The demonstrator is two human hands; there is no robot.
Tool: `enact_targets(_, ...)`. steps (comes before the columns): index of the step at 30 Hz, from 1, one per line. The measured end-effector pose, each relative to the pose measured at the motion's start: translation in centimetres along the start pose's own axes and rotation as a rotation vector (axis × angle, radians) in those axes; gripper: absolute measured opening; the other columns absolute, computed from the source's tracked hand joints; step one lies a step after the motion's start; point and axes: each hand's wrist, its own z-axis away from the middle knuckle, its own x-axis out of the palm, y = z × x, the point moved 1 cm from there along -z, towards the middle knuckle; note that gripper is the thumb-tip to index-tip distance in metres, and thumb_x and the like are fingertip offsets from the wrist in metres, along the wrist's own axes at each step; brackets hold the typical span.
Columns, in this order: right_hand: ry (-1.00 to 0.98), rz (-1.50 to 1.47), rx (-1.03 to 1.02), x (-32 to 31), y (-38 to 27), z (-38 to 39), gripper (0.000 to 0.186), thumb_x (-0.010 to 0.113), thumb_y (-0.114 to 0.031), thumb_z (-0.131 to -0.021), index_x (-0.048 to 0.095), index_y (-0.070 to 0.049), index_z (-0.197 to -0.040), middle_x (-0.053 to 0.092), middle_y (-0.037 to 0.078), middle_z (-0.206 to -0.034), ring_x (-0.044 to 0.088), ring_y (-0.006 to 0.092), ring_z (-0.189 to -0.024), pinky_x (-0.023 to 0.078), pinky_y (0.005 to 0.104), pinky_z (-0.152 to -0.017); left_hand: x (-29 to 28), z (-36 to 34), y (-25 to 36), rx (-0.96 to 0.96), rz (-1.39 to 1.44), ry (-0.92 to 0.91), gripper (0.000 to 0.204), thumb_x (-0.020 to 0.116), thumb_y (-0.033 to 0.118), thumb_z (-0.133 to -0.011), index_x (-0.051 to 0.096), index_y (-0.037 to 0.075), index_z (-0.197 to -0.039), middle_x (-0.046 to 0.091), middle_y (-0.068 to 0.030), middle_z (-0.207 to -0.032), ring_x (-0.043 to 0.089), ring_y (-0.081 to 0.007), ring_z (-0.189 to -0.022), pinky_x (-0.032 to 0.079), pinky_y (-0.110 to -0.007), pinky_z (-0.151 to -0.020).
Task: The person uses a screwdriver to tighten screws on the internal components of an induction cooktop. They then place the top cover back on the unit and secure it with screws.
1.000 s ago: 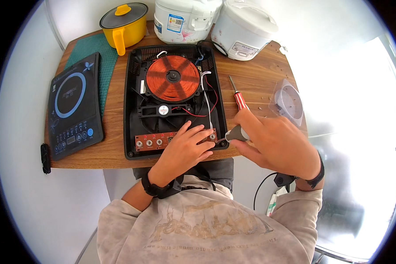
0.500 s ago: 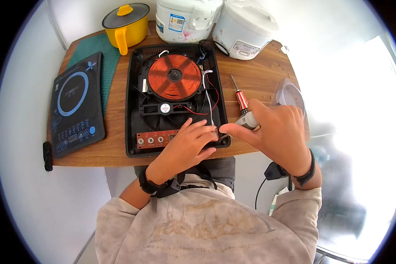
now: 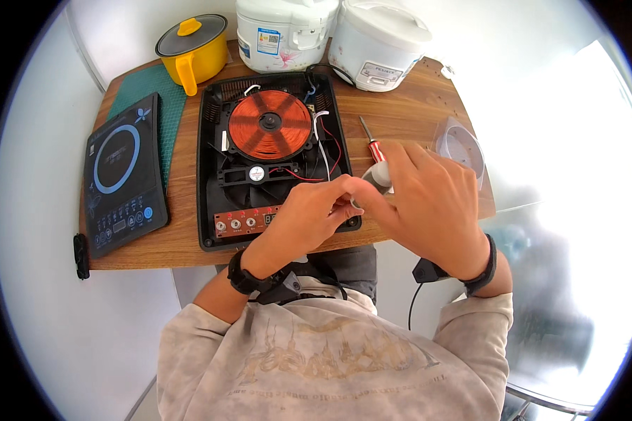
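An opened black appliance housing (image 3: 211, 140) holds a copper coil (image 3: 246, 130), a fan (image 3: 249, 196), wires and a red button board (image 3: 225, 224) along its near edge. My right hand (image 3: 428, 210) grips a grey-handled tool (image 3: 376, 179) over the housing's right front. My left hand (image 3: 305, 217) has its fingertips drawn together against my right thumb near the front of the tool; what lies between them is hidden. A screwdriver (image 3: 373, 147) with a red-and-white striped handle lies on the table just beyond my right hand.
On the wooden table (image 3: 439, 98) are a black induction cooker (image 3: 123, 193) on a green mat (image 3: 133, 84), a yellow lidded pot (image 3: 203, 59), two white rice cookers (image 3: 284, 28) (image 3: 376, 52) and a clear plastic piece (image 3: 460, 147) at the right.
My left hand has lifted from the button board, and its fingers have closed in toward my right hand. My right hand has shifted upward with the tool, turning over it.
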Motion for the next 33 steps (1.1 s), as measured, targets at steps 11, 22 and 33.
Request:
enact_targets(11, -0.18, -0.455, -0.16, -2.2, 1.5, 1.0, 0.04, 0.076, -0.005, -0.083, 0.067, -0.01, -0.122, 0.068, 0.01, -0.115, 0.069, 0.032, -0.083, 0.057, 0.0377, -0.067, -0.4, -0.3, -0.2, 0.051, -0.067, -0.1, 0.022, 0.069, 0.003, -0.09, 0.061, 0.002, -0.11, 0.068, -0.0192, -0.085, 0.066, -0.0403, -0.076, 0.052, -0.042, -0.067)
enact_targets(22, -0.254, -0.377, -0.108, -2.9, 1.8, 1.1, 0.038, 0.077, -0.006, -0.084, 0.067, -0.009, -0.12, 0.067, 0.01, -0.107, 0.067, 0.0326, -0.083, 0.054, 0.0397, -0.065, -0.3, -0.8, -0.2, 0.05, -0.024, -0.16, 0.032, 0.07, 0.005, -0.091, 0.06, 0.008, -0.122, 0.07, -0.0146, -0.08, 0.071, -0.0348, -0.074, 0.053, -0.038, -0.064)
enact_targets(33, -0.214, -0.504, -0.043, -3.2, 1.9, 1.6, 0.046, 0.072, 0.007, -0.079, 0.066, -0.008, -0.123, 0.067, 0.009, -0.114, 0.068, 0.0313, -0.092, 0.057, 0.0381, -0.067, -0.4, -1.1, 0.3, -0.009, 0.085, -0.164, 0.028, 0.069, 0.01, -0.095, 0.062, 0.007, -0.122, 0.072, -0.0114, -0.082, 0.071, -0.0292, -0.073, 0.053, -0.035, -0.066)
